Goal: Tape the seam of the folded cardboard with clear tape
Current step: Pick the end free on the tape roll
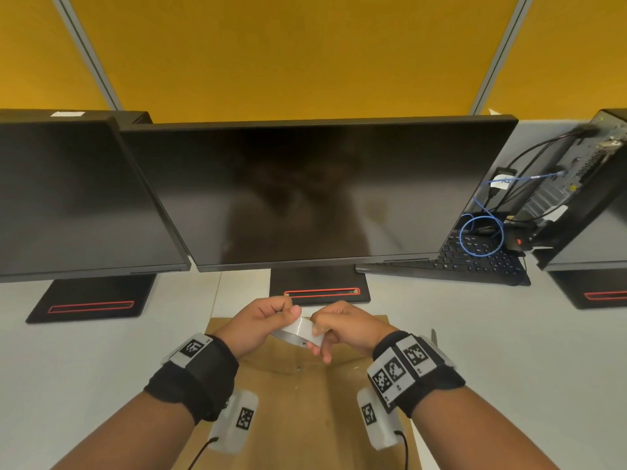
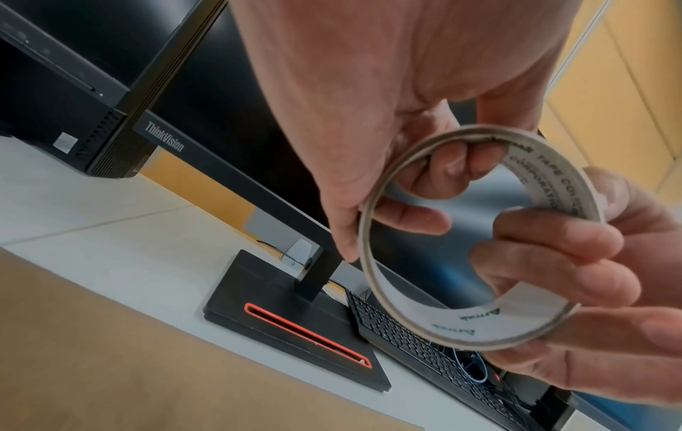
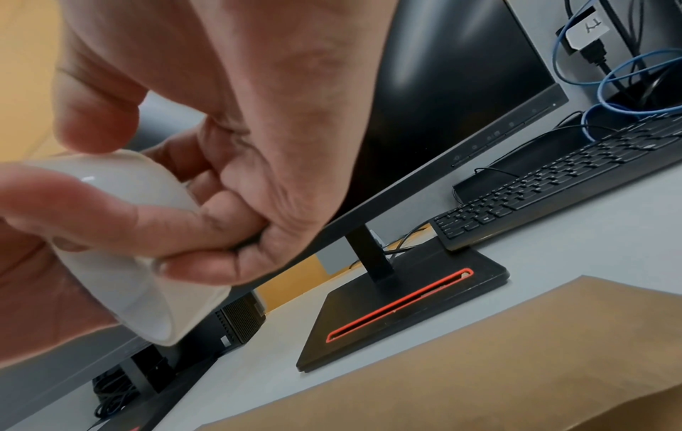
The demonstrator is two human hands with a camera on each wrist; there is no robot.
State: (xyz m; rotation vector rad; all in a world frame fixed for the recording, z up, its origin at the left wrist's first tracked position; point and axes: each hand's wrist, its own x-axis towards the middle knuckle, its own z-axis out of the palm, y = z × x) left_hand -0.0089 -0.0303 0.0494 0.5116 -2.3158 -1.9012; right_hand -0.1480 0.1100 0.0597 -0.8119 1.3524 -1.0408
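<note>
Printing inside the tape roll shows only from the left wrist.

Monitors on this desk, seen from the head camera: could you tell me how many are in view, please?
3: the left monitor, the centre monitor behind both hands, and a right monitor mostly cut off by the frame edge. More may lie out of view.
</note>
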